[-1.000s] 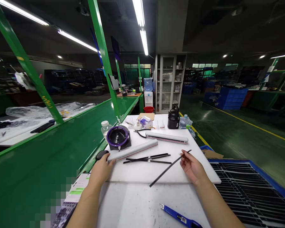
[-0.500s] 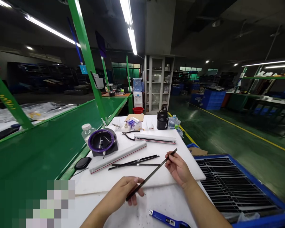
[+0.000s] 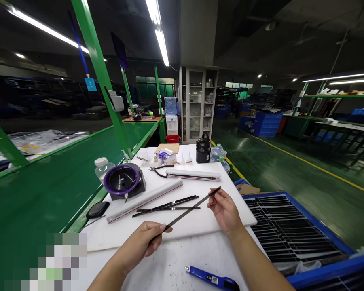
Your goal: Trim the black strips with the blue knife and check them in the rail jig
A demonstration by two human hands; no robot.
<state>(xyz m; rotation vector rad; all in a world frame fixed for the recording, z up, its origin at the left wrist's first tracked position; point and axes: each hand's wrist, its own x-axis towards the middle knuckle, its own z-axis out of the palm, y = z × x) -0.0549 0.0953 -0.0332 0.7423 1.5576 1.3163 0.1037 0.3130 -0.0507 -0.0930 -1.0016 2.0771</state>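
Note:
A thin dark strip (image 3: pixel 188 211) is held up slantwise over the white foam pad, one end in each hand. My left hand (image 3: pixel 148 238) pinches its lower, nearer end between thumb and fingers. At the raised far end, the fingertips of my right hand (image 3: pixel 224 208) grip it. Behind the strip, several black strips (image 3: pixel 166 205) lie crossed on the foam pad (image 3: pixel 230 190). Two white model train car bodies (image 3: pixel 145 200) with red lines rest there too, one slanting at left, the other farther back. A blue utility knife (image 3: pixel 210 278) lies on the table below my hands.
A black device with a purple-rimmed bowl (image 3: pixel 121 180) stands at left beside a clear jar (image 3: pixel 103 165). Pliers (image 3: pixel 160 170), a tissue pack (image 3: pixel 166 155) and a black flask (image 3: pixel 203 149) sit toward the back. On the right, a blue crate (image 3: pixel 315 222) holds many dark strips.
My left hand has closed its fingers around the strip's near end and raised it, so the strip tilts less steeply. My right hand keeps its grip. The view has shifted slightly.

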